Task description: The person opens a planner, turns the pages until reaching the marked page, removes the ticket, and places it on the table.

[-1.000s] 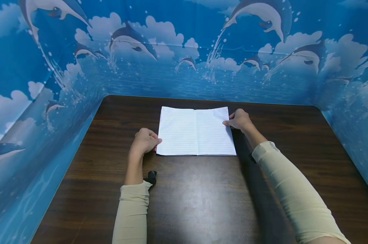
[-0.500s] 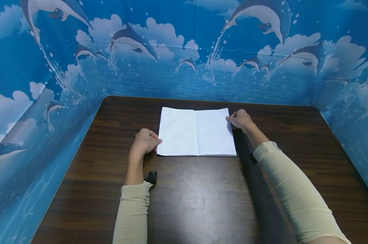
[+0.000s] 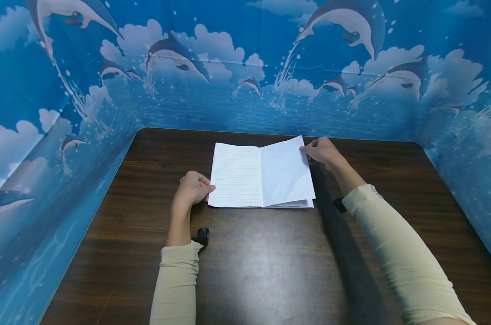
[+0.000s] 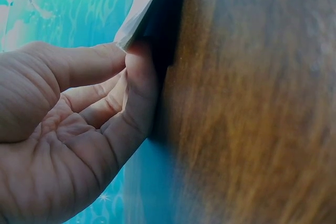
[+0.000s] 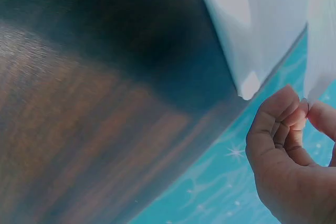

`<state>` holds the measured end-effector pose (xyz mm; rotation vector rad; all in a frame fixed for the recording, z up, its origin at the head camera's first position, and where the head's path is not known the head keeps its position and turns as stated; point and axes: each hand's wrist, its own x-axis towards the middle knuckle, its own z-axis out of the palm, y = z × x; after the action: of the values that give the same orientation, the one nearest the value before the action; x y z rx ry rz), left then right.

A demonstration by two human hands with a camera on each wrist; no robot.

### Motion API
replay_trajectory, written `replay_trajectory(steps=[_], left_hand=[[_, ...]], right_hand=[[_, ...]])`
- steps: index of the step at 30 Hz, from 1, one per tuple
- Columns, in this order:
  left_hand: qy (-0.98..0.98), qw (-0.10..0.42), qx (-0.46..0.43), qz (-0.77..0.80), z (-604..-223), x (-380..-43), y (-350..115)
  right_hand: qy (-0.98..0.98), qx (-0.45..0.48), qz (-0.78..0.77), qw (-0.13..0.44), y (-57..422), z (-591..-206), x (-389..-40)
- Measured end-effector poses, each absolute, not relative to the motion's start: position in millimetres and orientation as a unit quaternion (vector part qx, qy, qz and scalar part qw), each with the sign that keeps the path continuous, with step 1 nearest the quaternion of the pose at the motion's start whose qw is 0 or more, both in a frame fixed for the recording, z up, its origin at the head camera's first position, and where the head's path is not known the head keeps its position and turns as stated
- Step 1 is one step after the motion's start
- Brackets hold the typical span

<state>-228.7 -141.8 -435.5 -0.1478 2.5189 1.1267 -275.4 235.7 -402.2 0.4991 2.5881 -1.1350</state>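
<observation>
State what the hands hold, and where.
Left hand pinches the open notebook by its left edge; right hand, a lifted page by its outer edge.

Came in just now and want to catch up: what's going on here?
A person has a lined notebook lying open on a dark wood-grain table. The left hand has the outer edge of the notebook's left side in its grip. The right hand pinches a right-side page near its top outer corner, holding it raised above the pages beneath; it is not yet turned over.
</observation>
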Motion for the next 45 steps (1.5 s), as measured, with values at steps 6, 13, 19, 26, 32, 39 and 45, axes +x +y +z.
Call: replay_trajectory(steps=[6, 13, 19, 26, 32, 39, 45], left_hand=[[0.895, 0.190, -0.055, 0.400, -436.9, -229.3, -143.8], [0.894, 0.188, -0.057, 0.403, -436.7, -229.5, -144.9], [0.894, 0.188, -0.047, 0.405, -437.5, -229.8, -146.5], [0.892, 0.189, -0.036, 0.410, -437.9, -229.1, -149.0], [0.891, 0.184, -0.039, 0.413, -438.7, -229.4, -148.0], [0.890, 0.187, -0.038, 0.413, -437.9, -229.7, -147.2], [0.887, 0.191, -0.032, 0.418, -435.2, -229.2, -145.1]], right_hand=[[0.897, 0.153, -0.393, 0.134, 227.3, -388.6, -278.0], [0.898, 0.120, -0.408, 0.114, 213.3, -371.8, -281.3], [0.895, 0.092, -0.422, 0.111, 194.2, -355.1, -284.6], [0.885, 0.073, -0.445, 0.114, 158.7, -342.1, -290.9], [0.876, 0.049, -0.469, 0.103, 129.4, -340.0, -294.0], [0.867, 0.029, -0.489, 0.092, 97.1, -342.8, -296.2], [0.865, 0.029, -0.493, 0.090, 72.2, -354.8, -299.9]])
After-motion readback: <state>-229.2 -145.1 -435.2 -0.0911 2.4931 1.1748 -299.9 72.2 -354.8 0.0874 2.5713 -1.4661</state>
